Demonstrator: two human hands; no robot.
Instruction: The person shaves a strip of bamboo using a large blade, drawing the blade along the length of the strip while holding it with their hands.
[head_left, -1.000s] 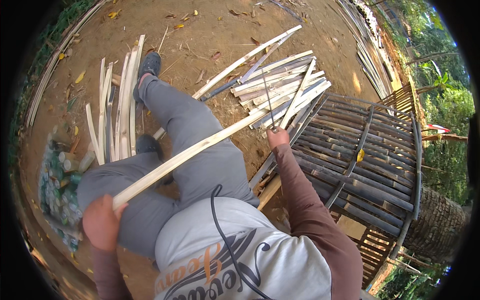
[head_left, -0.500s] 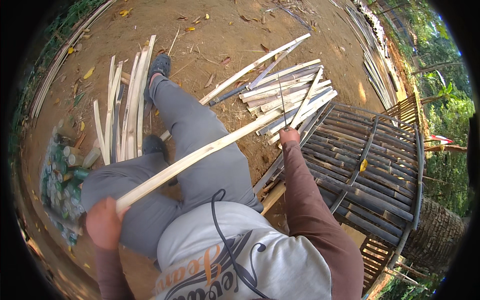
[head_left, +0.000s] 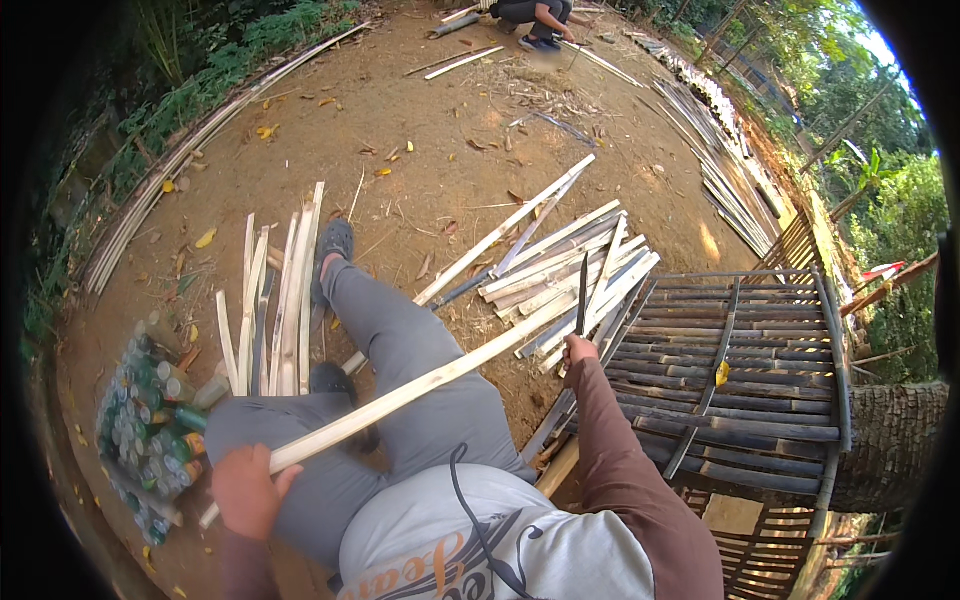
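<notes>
A long pale bamboo strip (head_left: 420,386) lies slantwise across my thighs, its far end over a pile of strips. Near its lower end my left hand (head_left: 248,492) is closed around it, with a short tip poking out past the fingers. In my right hand (head_left: 580,352) is the handle of a long knife (head_left: 583,295). The dark blade points away from me, upright in the view, over the pile and apart from my left hand. My right fingers are wrapped round the grip, which they mostly hide.
Cut strips (head_left: 560,265) are piled ahead on the right; another bundle (head_left: 290,310) lies by my left foot. A slatted bamboo bench (head_left: 740,385) stands at my right. Bottles (head_left: 150,440) cluster at the left. Another person (head_left: 545,22) crouches far ahead, a hand at a strip.
The view has tilted up, bringing the crouching person in. The knife has turned, showing more of its blade. A short end of the strip now shows beyond my left hand.
</notes>
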